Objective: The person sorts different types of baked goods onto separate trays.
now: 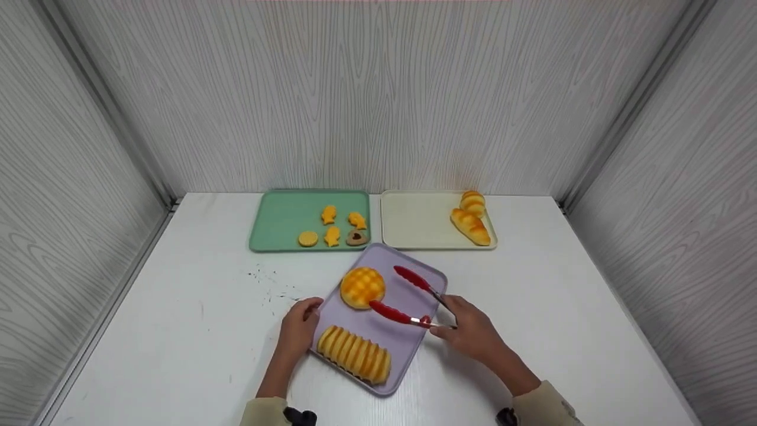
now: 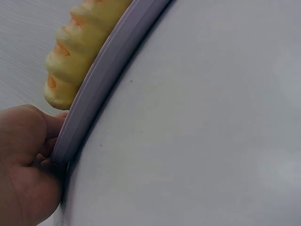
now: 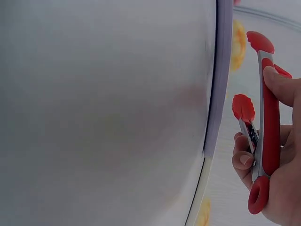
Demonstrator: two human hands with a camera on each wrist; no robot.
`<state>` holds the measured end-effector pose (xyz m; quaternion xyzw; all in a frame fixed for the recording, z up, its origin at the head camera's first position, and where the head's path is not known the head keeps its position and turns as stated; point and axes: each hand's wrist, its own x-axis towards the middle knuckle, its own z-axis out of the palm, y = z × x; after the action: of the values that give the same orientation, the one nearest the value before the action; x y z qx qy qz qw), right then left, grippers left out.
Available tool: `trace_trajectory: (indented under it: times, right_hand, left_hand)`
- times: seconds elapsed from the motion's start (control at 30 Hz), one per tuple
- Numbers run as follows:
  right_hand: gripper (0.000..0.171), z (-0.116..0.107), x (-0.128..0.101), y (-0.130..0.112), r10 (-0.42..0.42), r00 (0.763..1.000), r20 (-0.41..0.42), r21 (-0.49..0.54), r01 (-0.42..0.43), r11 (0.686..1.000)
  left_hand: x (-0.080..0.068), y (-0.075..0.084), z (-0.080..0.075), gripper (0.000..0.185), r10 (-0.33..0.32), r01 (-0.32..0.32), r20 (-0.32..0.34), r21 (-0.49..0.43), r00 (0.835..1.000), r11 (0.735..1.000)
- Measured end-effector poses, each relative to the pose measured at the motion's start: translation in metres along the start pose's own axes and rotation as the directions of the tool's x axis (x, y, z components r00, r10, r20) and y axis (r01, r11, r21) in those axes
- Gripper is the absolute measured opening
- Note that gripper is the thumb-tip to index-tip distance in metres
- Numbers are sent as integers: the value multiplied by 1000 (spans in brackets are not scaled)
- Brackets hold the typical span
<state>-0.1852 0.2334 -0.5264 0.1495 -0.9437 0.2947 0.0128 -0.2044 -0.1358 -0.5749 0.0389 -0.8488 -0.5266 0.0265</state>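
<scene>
A purple tray [image 1: 408, 349] lies at a slant on the white table, its far corner near two other trays. My left hand [image 1: 300, 327] grips its left edge; in the left wrist view the hand [image 2: 28, 165] shows at the tray's rim [image 2: 101, 80]. My right hand [image 1: 470, 328] holds red-tipped tongs [image 1: 391, 312] over the tray, their arms spread apart. A round bun with a grid pattern [image 1: 362, 287] sits between the tongs' near tip and the tray's left edge. A long ridged loaf [image 1: 355, 355] lies at the tray's near end.
Behind stands a green tray [image 1: 284, 219] with several small fish-shaped pieces [image 1: 332, 236], a round yellow piece [image 1: 307, 239] and a brown one [image 1: 356, 238]. Beside it, a cream tray [image 1: 414, 222] bears two breads [image 1: 471, 226] at its right end. Grey wood-grain walls enclose the table.
</scene>
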Motion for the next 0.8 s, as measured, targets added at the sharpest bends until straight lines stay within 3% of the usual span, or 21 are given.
trace_trajectory:
  times: [0.23,0.47,0.8]
  right_hand:
    - [77,12,14,-20,15,998,67,-106,-8,994]
    - [78,23,25,-31,66,990,123,-139,-48,989]
    - [70,28,26,-28,-62,992,111,-155,79,985]
  left_hand:
    - [0,2,2,31,-26,26,2,-1,1000,1000]
    - [0,3,2,32,-38,38,6,0,999,999]
    - [0,0,1,30,-23,23,-5,0,1000,1000]
